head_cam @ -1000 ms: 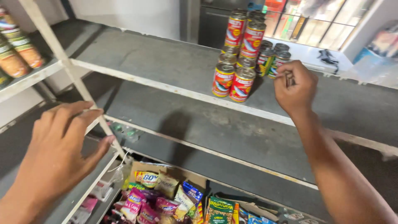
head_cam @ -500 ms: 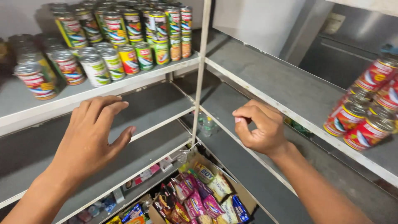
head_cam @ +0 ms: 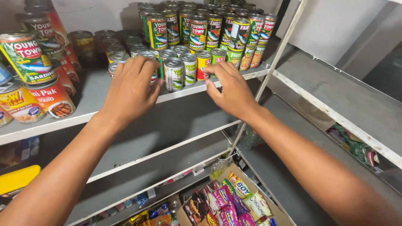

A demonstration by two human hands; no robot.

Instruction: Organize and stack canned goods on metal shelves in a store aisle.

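At the far left of the grey metal shelf [head_cam: 96, 90] we saw large red-labelled cans [head_cam: 52, 100] stacked in a column, with a green-and-red sardine can [head_cam: 25, 56] and a yellow-labelled can [head_cam: 19, 104] just beside them at the shelf's front edge. Below that, on a lower level, lay a flat yellow object [head_cam: 19, 178].

Our left hand [head_cam: 132, 86] rested at the front of the shelf, palm down, its fingers [head_cam: 146, 67] spread moderately and curled over the tops of a few small silver-topped cans [head_cam: 119, 56]; it touched them, but we could not tell whether it gripped any one. Just to the right stood a small can with a green and white label [head_cam: 173, 74], free between our two hands, with another like it [head_cam: 189, 69] beside it.

Our right hand [head_cam: 230, 90] came next, its fingers [head_cam: 220, 69] bent and narrowly parted, fingertips against a small can with a yellow and red label [head_cam: 204, 62] and a green-topped one [head_cam: 218, 54] at the shelf edge; a firm hold was not visible. Behind both hands rose a double-stacked row of taller sardine cans [head_cam: 209, 31] in green, red and yellow.

Right of the hands a white upright post [head_cam: 272, 71] ran slantwise, and past it lay a second grey shelf [head_cam: 335, 96]. Below, near the floor, an open cardboard box [head_cam: 274, 211] held bright snack packets [head_cam: 228, 203].
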